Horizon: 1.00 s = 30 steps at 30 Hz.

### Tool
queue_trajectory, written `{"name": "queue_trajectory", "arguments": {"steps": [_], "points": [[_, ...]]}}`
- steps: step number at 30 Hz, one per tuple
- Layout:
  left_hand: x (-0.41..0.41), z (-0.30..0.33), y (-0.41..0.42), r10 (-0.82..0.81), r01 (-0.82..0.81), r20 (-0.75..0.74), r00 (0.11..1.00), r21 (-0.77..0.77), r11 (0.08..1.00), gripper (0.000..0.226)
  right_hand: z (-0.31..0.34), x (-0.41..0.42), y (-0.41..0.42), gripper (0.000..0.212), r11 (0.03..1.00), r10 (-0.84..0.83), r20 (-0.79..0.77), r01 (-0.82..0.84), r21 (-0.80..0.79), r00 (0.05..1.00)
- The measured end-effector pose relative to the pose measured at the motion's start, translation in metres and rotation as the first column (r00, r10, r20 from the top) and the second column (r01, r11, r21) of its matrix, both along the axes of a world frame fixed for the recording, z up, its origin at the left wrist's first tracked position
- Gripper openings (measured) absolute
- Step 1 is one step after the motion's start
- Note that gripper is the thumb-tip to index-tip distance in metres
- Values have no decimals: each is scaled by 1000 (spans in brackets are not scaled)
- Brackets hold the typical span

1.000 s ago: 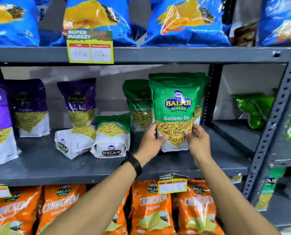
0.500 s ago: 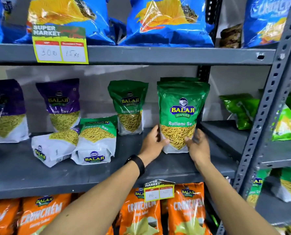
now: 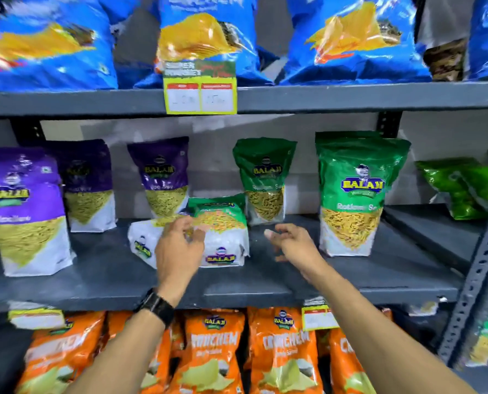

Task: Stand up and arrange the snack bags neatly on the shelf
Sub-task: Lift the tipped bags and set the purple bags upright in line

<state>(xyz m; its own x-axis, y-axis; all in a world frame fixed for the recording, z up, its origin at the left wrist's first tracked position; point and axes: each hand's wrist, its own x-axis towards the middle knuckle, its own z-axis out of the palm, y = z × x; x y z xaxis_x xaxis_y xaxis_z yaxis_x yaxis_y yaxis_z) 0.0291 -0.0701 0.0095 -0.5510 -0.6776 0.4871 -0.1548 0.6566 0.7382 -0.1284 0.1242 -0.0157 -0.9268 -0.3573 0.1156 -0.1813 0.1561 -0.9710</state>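
Note:
On the grey middle shelf (image 3: 100, 282) a green Balaji Ratlami Sev bag (image 3: 353, 194) stands upright at the right, with nothing touching it. Two bags lie tipped over mid-shelf: a green one (image 3: 225, 237) and a purple-and-white one (image 3: 141, 243) to its left. My left hand (image 3: 178, 251) hovers over both, fingers curled and blurred, touching their tops. My right hand (image 3: 294, 243) is open and empty just right of the fallen green bag. Another green bag (image 3: 262, 180) stands behind them. Purple bags (image 3: 23, 211) stand at the left.
Blue chip bags (image 3: 208, 38) fill the shelf above, with a price tag (image 3: 200, 92) on its edge. Orange Crunchem bags (image 3: 217, 354) fill the shelf below. A perforated upright post (image 3: 482, 268) stands at the right, with green bags (image 3: 459, 186) beyond it.
Both hands let go of the green Ratlami Sev bag, which now stands alone, and moved left. My left hand has reached the fallen bags. The view shifted left.

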Motion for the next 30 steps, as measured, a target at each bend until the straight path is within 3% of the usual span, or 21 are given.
{"name": "queue_trajectory", "arguments": {"steps": [3, 5, 7, 9, 12, 16, 20, 23, 25, 30], "points": [[-1, -1, -15, -71, 49, 191, 979, 118, 992, 40, 15, 7, -43, 53, 994, 106, 328, -103, -24, 939], [-9, 0, -22, -163, 82, 303, 939, 264, 961, 61, 16, 8, -60, 60, 989, 139, 444, -143, -24, 885], [-14, 0, -25, -238, 104, 275, 932, 425, 899, 74, 16, 11, -70, 55, 986, 160, 484, -166, -31, 860], [-20, -1, -23, -246, 113, 230, 941, 474, 873, 68, 18, 14, -73, 39, 987, 141, 456, -160, 3, 879], [-17, -3, -21, -240, 139, 140, 961, 504, 852, 39, 22, 28, -74, 28, 997, 68, 399, -76, 5, 914], [3, -14, -21, -232, 194, -5, 973, 567, 801, 32, 24, 57, -69, 26, 997, 12, 338, 13, -72, 941], [39, -26, -17, -248, 279, -131, 960, 549, 788, 31, 18, 97, -55, 30, 993, 59, 249, -30, -116, 967], [63, -32, -13, -289, 354, -205, 935, 517, 779, 24, 12, 126, -44, 17, 979, 110, 162, -79, -187, 981], [78, -34, -9, -337, 428, -265, 904, 512, 745, 28, 8, 141, -37, 14, 966, 129, 99, -102, -236, 987], [111, -36, -9, -385, 504, -328, 863, 497, 706, 55, -1, 169, -20, 35, 932, 166, -9, -160, -325, 986]]}}
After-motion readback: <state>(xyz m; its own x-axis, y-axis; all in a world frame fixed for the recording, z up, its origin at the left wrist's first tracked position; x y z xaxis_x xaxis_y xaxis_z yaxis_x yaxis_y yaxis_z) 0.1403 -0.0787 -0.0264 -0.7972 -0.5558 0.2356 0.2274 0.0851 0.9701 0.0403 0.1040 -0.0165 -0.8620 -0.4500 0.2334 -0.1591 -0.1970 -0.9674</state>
